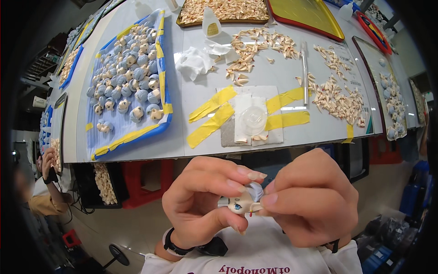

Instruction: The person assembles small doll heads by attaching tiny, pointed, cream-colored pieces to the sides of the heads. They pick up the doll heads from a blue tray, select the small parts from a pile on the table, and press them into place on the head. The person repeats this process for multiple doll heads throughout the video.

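Observation:
Just in front of the table edge, my left hand [194, 201] grips a small doll head [237, 201] with painted blue eyes and pale blue hair. Its fingers and thumb close around the head. My right hand [315, 201] pinches a small cream pointed ear piece [256, 207] with a red tip, against the side of the head. Whether the ear is fixed there, I cannot tell. On the table beyond lies a small clear round dish [253, 119] on white paper, with a few ear pieces at its near rim.
A blue tray [169, 98] of similar heads stands at left. Loose ear pieces [337, 98] lie in piles at right, beside a clear tube-like pen [305, 75]. Behind are a white squeeze bottle [211, 23], crumpled tissue [194, 63] and a yellow tray [305, 16]. Another person's hand [48, 160] is at far left.

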`<state>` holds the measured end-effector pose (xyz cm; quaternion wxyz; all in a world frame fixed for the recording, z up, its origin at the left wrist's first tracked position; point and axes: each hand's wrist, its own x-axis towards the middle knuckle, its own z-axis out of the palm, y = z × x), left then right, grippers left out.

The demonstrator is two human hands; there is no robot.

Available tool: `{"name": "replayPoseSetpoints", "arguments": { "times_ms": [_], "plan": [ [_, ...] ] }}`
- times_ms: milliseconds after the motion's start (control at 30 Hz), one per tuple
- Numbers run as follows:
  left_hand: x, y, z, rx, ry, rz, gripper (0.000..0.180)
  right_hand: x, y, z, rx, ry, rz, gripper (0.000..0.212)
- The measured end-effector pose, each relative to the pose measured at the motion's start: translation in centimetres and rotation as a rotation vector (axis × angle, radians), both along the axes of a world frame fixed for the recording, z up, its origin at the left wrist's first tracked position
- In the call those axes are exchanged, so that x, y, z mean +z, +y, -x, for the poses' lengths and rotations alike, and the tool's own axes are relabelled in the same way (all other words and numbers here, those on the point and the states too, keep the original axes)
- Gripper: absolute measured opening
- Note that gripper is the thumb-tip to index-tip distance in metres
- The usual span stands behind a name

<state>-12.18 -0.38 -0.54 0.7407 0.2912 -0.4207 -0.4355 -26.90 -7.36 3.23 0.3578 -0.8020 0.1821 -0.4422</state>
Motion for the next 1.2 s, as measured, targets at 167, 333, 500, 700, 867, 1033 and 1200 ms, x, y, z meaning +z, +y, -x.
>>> {"name": "replayPoseSetpoints", "arguments": {
  "times_ms": [167,333,500,700,867,1033,1200],
  "plan": [
    [0.5,0.3,0.6,0.208,-0.355,-0.018,0.032,-0.1,-0.5,0.3,0.114,0.013,-0.211,0.044],
    [0.6,-0.1,1.1,0.286,-1.143,0.230,0.039,0.2,-0.6,2.1,0.251,-0.001,-0.641,0.038],
    [0.8,-0.2,-0.1,0.478,-1.265,0.137,0.039,1.9,-4.2,8.4,-0.299,0.223,-0.428,0.020],
    [1.4,-1.4,-9.6,0.674,-1.335,-0.248,0.025,1.0,-13.6,25.1,-0.846,0.877,-0.160,0.022],
    [2.7,0.1,-18.6,0.698,-1.428,-0.579,0.032,0.4,-14.7,25.0,-0.907,1.000,0.128,0.026],
    [0.5,-0.9,-19.6,0.583,-1.405,-0.783,0.036,0.9,-14.1,17.4,-0.686,0.741,-0.112,0.021],
    [1.8,-3.3,-15.9,0.419,-1.569,-0.667,0.038,-1.3,-16.3,14.6,-0.546,0.797,-0.139,0.013]
  ]
}}
